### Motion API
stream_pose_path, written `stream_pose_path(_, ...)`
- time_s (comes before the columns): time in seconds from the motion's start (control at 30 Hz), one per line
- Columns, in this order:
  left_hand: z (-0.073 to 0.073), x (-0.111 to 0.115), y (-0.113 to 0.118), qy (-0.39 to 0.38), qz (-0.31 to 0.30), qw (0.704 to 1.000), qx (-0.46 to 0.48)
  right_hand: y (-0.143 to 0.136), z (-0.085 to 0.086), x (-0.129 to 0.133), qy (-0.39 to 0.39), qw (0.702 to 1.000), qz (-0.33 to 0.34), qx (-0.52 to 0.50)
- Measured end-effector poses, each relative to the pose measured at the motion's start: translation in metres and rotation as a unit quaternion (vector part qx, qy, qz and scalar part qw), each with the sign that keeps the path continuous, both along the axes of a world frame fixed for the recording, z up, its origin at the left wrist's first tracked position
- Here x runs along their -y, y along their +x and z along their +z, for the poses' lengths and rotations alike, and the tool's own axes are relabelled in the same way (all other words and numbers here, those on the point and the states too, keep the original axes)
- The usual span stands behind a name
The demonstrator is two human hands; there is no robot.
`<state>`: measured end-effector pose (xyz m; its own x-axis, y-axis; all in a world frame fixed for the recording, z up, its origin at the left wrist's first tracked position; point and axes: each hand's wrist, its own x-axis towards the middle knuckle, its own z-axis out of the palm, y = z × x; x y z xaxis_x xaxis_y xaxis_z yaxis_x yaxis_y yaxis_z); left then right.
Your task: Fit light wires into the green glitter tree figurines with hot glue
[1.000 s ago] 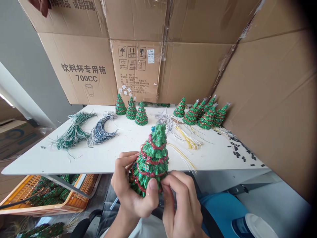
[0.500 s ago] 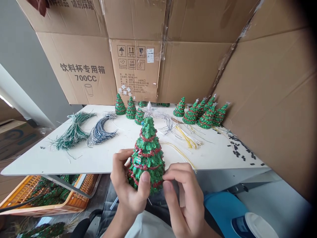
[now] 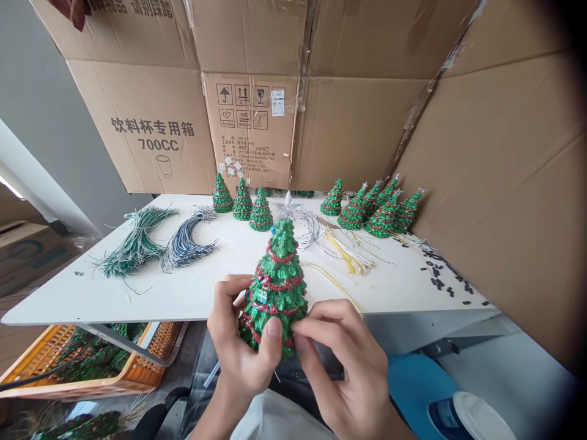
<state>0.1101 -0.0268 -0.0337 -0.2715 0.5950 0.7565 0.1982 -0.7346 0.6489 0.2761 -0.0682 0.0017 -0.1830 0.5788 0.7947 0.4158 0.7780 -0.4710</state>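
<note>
A small green Christmas tree figurine (image 3: 280,287) with red garlands and a clear star (image 3: 288,206) on top stands upright over my lap. My left hand (image 3: 247,339) is wrapped round its left side and lower part, thumb on the front. At the tree's lower right, thumb and forefinger of my right hand (image 3: 346,357) are pinched together against the surface. Anything between those fingertips is hidden or too small to make out. A thin pale wire end (image 3: 277,376) shows below the tree.
More trees (image 3: 261,211) stand along the back of the white table (image 3: 257,299), with another group (image 3: 383,214) at the right. Bundles of green wires (image 3: 135,241), blue wires (image 3: 188,241) and yellow wires (image 3: 351,253) lie there. Black bits (image 3: 438,278) are scattered right. Cardboard (image 3: 358,134) walls the back.
The tree has shifted slightly right and its star leans a little farther back. My right hand's fingertips have moved left and closed together on the tree's lower right side.
</note>
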Motion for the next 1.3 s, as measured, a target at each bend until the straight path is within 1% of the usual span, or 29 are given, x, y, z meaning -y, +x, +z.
stream_pose_path(0.33, 0.0, -0.002, 0.001, 0.033, 0.014, 0.999, -0.007, -0.004, -0.001, 0.002, 0.009, 1.0, -0.001, 0.012)
stream_pose_path(0.53, -0.001, -0.003, 0.002, 0.027, 0.025, 0.999, -0.013, -0.006, -0.002, 0.002, -0.01, 1.0, -0.004, 0.01)
stream_pose_path(0.63, -0.002, -0.005, 0.001, 0.014, 0.022, 1.0, -0.007, -0.004, -0.001, 0.0, -0.038, 0.999, 0.017, 0.007)
stream_pose_path(0.7, -0.002, -0.007, 0.0, -0.001, 0.024, 1.0, 0.005, 0.0, -0.002, -0.004, -0.05, 0.998, 0.035, -0.023)
stream_pose_path(0.8, -0.002, -0.008, -0.001, -0.028, 0.03, 0.999, 0.031, 0.009, -0.003, -0.012, -0.063, 0.99, 0.029, -0.126)
stream_pose_path(0.87, -0.002, -0.008, -0.002, -0.051, 0.024, 0.997, 0.056, 0.015, -0.003, -0.018, -0.097, 0.98, 0.023, -0.171)
stream_pose_path(0.93, 0.0, -0.008, -0.002, -0.089, 0.004, 0.991, 0.1, 0.018, -0.002, -0.022, -0.139, 0.974, 0.026, -0.179)
stream_pose_path(1.03, 0.003, -0.009, 0.0, -0.157, -0.058, 0.966, 0.195, 0.014, -0.004, -0.026, -0.185, 0.967, 0.039, -0.171)
stream_pose_path(1.13, 0.009, -0.011, 0.004, -0.203, -0.119, 0.923, 0.304, 0.004, -0.009, -0.024, -0.218, 0.958, 0.043, -0.181)
stream_pose_path(1.2, 0.015, -0.011, 0.008, -0.23, -0.126, 0.891, 0.369, -0.003, -0.013, -0.02, -0.223, 0.952, 0.031, -0.206)
stream_pose_path(1.3, 0.022, -0.01, 0.015, -0.276, -0.11, 0.852, 0.43, -0.012, -0.016, -0.013, -0.214, 0.949, 0.008, -0.233)
